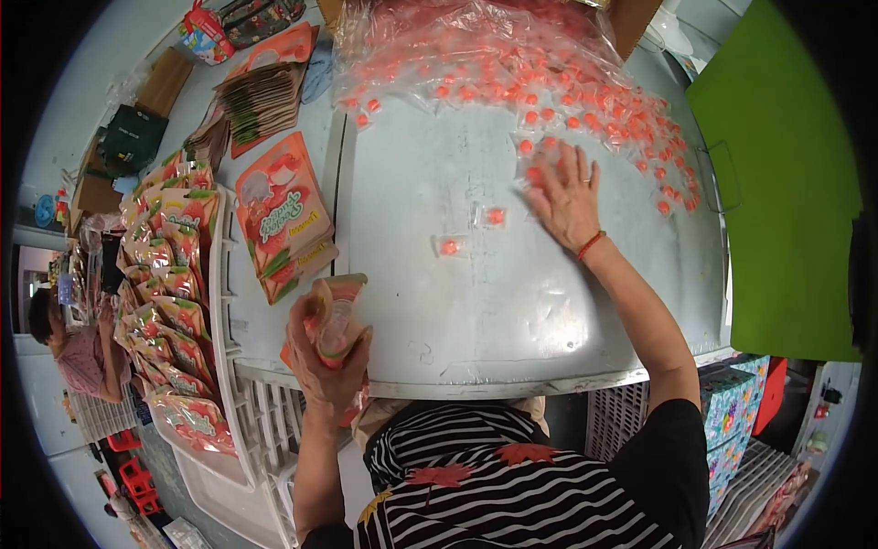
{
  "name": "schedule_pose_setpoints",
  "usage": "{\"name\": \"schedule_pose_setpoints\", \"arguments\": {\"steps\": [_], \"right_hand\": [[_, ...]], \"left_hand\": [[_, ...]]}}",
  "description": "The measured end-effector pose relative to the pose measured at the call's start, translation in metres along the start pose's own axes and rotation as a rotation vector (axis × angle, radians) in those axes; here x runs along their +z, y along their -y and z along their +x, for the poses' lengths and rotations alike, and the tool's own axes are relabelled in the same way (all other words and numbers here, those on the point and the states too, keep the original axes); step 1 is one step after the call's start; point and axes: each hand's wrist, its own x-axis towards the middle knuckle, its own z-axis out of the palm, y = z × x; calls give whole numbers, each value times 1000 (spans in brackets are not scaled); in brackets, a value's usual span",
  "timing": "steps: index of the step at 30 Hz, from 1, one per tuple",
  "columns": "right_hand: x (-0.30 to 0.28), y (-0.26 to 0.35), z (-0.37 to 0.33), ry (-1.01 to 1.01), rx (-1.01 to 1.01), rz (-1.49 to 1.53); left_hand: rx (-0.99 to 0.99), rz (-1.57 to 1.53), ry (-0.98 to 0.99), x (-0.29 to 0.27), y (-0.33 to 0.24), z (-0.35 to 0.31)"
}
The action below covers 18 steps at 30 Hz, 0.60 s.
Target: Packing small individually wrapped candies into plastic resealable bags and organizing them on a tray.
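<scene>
Pouch in hand: we saw a small glossy stand-up pouch [333, 322], orange-red and pale, held mouth-up at the near edge of the table.
Left hand: our left hand [325, 361] was closed around the pouch, fingers wrapped about its lower half.
Right hand: our right hand [565, 197] lay open and flat, fingers spread over the wrapped candies [585, 105] at the heap's near edge; a red cord bracelet [591, 244] circled the wrist.
Candies: small round orange-red sweets, each in a clear crinkly wrapper, were scattered in a wide band across the far side, under a clear plastic bag [476, 32]; two loose candies [495, 216] lay apart, nearer us.
Table: a worn grey metal table [457, 311], scuffed and dull, with a rounded lip.
Flat pouches: a stack of printed orange pouches [279, 215] lay left of the table's edge.
Crate: a white plastic crate [224, 302] at far left held rows of filled pouches [169, 274], shiny and puffed.
Right side: a flat bright green board [777, 183] stood beside the table.
</scene>
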Motion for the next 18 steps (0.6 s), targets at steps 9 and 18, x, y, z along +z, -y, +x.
{"name": "schedule_pose_setpoints", "arguments": {"steps": [9,18], "right_hand": [[-6,60,-20,161,-74,382],[-22,-15,-32,-271,832,1584]], "left_hand": [[-34,3,-49,-12,6,-22],[-155,-81,-48,-27,28,-43]]}}
